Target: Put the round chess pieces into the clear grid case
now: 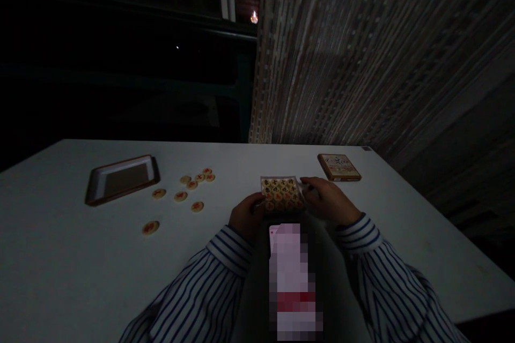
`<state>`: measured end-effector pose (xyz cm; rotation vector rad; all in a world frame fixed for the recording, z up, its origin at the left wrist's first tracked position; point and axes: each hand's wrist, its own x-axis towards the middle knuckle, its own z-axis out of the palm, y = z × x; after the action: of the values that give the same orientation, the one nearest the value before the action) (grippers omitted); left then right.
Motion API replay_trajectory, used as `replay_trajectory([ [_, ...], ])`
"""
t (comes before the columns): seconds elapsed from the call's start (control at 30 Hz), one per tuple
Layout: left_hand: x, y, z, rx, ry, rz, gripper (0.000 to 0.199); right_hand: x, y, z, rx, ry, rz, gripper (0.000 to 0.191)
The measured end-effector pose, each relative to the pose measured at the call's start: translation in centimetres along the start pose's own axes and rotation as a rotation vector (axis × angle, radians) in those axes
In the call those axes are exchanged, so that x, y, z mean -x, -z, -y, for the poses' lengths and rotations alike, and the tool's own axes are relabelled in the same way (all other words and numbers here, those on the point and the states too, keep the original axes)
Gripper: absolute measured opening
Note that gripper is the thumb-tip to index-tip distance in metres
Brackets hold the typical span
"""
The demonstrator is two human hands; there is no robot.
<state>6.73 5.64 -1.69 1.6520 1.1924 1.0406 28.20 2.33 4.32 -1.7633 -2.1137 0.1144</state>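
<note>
Between my hands is a clear plastic packet (281, 194) of round Chinese chess pieces in rows, some marked black and others red. My left hand (246, 215) grips its left edge, fingers closed. On the opposite side, my right hand (333, 202) pinches the right end of the plastic wrap. Several loose chess pieces (181, 196) with red characters lie on the white table (60, 257), left of the packet. One paler piece (185, 179) among them shows no clear mark.
An open shallow tray (92, 192) with a brown rim stands at the left. At the back right lies a flat printed box (340, 166). A lit, partly blurred screen (287, 257) glows below my hands. Behind the table hangs a strand curtain (322, 53); the room is dark.
</note>
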Motion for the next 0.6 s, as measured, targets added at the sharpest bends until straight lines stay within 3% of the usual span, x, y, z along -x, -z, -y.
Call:
replay_trajectory([
  [0.13, 0.1, -0.1, 0.4, 0.04, 0.007, 0.034, 0.029, 1.1, -1.5, -1.0, -0.117, -0.017, 0.05, 0.047],
  [0.23, 0.0, -0.5, 1.1, 0.044, -0.018, -0.019, 0.031, 1.4, -2.1, -1.8, -0.156, -0.024, 0.073, 0.048],
  [0.43, 0.0, -1.0, 2.0, 0.017, -0.061, -0.07, 0.035, 1.7, -2.9, -3.1, -0.157, 0.039, 0.145, 0.055],
  [0.6, 0.2, -0.9, 1.9, -0.04, -0.115, -0.058, 0.038, 1.9, -3.3, -3.4, -0.141, 0.079, 0.125, 0.06],
])
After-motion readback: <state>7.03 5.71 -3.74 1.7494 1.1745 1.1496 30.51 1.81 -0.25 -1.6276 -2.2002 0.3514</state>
